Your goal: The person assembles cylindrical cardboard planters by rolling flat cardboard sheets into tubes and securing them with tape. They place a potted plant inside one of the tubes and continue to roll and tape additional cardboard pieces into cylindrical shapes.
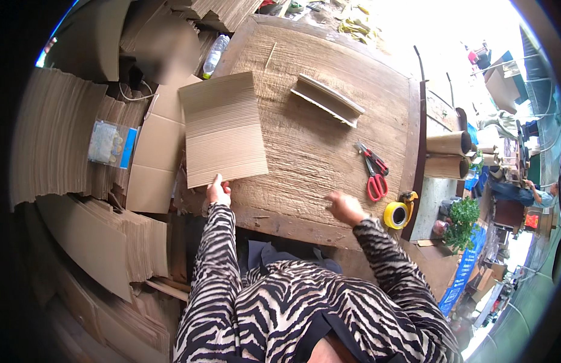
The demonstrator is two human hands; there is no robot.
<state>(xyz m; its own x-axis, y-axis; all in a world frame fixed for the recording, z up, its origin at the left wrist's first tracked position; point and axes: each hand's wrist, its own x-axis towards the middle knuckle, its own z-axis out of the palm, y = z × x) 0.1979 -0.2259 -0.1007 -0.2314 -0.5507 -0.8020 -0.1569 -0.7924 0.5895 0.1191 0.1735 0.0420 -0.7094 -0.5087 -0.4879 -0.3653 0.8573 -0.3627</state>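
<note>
While my zebra-striped sleeves (377,284) reach in from below, my left hand (218,193) pinches the near edge of the corrugated cardboard sheet (223,128), fingers (216,181) closed on it. That sheet lies flat on the wooden table (316,151), at its left side, partly overhanging the edge. My right hand (346,207) hovers over the table to the right of the sheet, fingers loosely curled and holding nothing. Further right of the sheet lie red-handled scissors (372,172), and beyond them, at the table's corner, a yellow tape roll (396,215). Past the sheet, toward the table's far side, rests a folded cardboard strip (327,100). Left of the sheet, off the table, stand stacks of cardboard (56,133).
</note>
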